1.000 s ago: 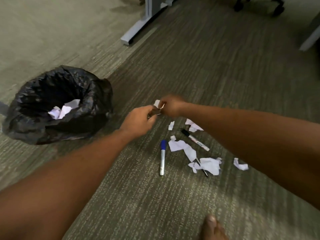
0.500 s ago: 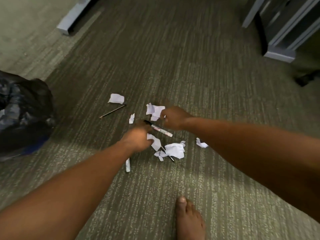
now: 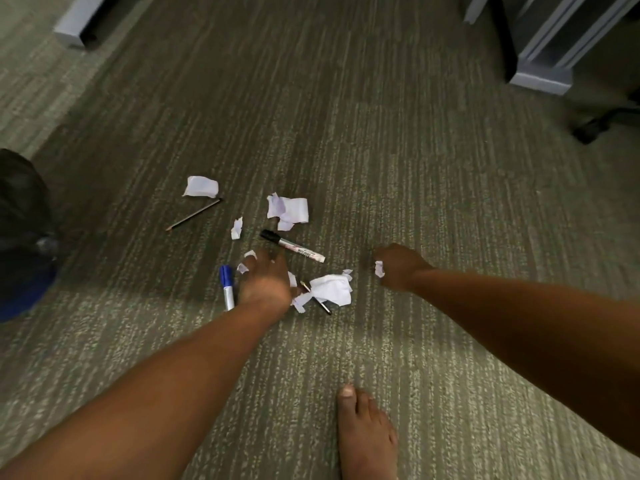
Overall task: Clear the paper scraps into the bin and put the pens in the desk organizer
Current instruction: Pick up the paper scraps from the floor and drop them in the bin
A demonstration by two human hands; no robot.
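Both hands are low over the carpet (image 3: 398, 161) among the litter. The left hand (image 3: 265, 282) has moved since half a second ago: it covered the patch just below the black marker (image 3: 292, 245), and now sits nearer the blue marker (image 3: 227, 287), whose capped end, hidden then, shows just left of it. Its fingers (image 3: 254, 263) are spread and curled downward onto small scraps (image 3: 242, 268); whether they have closed on any, I cannot tell. The right hand (image 3: 400, 270) has swung right, away from the torn sheet (image 3: 287, 209) it was touching, and is now well clear of the markers; it is curled shut around a small white scrap (image 3: 379, 268) that peeks out at its near side, where that scrap lay loose on the carpet before. The black marker lies free between the hands, no longer overlapped by either. A crumpled sheet (image 3: 332, 289) lies just right of the left hand, over a thin pen (image 3: 320, 301). Farther off, a pencil (image 3: 194, 214) lies beside another scrap (image 3: 201, 186), and a tiny piece (image 3: 237, 228) sits between pencil and black marker, all placed as before. The black-lined bin (image 3: 20, 216) shows at the left edge, well apart from the litter. A bare foot (image 3: 363, 438) stands at the bottom.
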